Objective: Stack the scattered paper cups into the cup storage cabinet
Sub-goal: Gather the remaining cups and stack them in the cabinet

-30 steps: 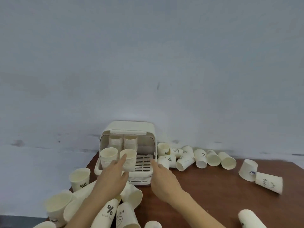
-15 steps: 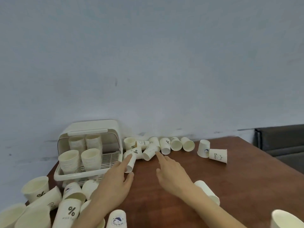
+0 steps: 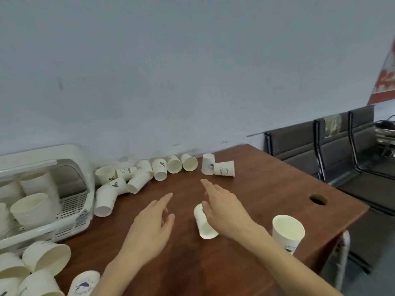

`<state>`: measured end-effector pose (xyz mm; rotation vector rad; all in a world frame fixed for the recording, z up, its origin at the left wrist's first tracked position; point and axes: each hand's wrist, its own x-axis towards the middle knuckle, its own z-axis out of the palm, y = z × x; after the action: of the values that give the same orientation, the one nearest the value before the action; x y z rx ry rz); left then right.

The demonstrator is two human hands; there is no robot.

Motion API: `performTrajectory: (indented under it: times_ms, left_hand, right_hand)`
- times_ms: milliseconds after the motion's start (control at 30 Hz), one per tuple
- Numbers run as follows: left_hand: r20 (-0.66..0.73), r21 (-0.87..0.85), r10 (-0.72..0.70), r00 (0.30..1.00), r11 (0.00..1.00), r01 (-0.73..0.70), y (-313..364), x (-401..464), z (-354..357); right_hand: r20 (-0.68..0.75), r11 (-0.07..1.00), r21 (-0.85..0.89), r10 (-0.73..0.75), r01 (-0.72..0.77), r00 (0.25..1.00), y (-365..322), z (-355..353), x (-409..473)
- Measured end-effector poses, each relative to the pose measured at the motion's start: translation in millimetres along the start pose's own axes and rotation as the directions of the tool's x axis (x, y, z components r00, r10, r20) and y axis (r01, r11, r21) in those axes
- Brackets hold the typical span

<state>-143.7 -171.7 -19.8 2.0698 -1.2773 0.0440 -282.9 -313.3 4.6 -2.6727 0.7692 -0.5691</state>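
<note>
I saw the cabinet (image 3: 70, 167) cut off at nine o'clock. My right hand (image 3: 224, 210), fingers spread, half hid a tipped cup (image 3: 203, 224) mid-desk (image 3: 267, 195); left hand (image 3: 152, 223) hovered wide, empty.

Pale grey-blue wall (image 3: 192, 60), scuffed, right behind the brown wooden bench (image 3: 267, 189). Round cable hole (image 3: 318, 199) near the bench's right edge. Dark metal-framed seats (image 3: 333, 142) right of the bench, along the wall. Red-and-white banner (image 3: 384, 82) above the seats. Grey floor (image 3: 376, 263) beneath.
</note>
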Motion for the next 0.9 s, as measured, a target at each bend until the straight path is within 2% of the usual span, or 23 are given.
performTrajectory:
  times_ms: [267, 500, 633, 900]
  left_hand:
    - [0.156, 0.021, 0.081, 0.984, 0.996, -0.086, 24, 3, 61]
    - [0.247, 0.131, 0.091, 0.965, 0.983, -0.126, 28, -9, 83]
    - [0.314, 0.25, 0.087, 0.945, 0.953, -0.17, 28, -8, 85]
    - [0.408, 0.438, 0.004, 0.913, 0.877, -0.199, 25, -5, 101]
  right_hand:
    - [-0.052, 0.961, -0.104, 0.253, -0.257, 0.966, 52, -2, -68]
    - [-0.098, 0.798, -0.321, 0.508, -0.51, 0.856, 72, -1, -105]
    - [-0.108, 0.736, -0.377, 0.568, -0.562, 0.816, 84, 6, -106]
    - [-0.041, 0.743, -0.4, 0.57, -0.536, 0.82, 89, 9, -105]
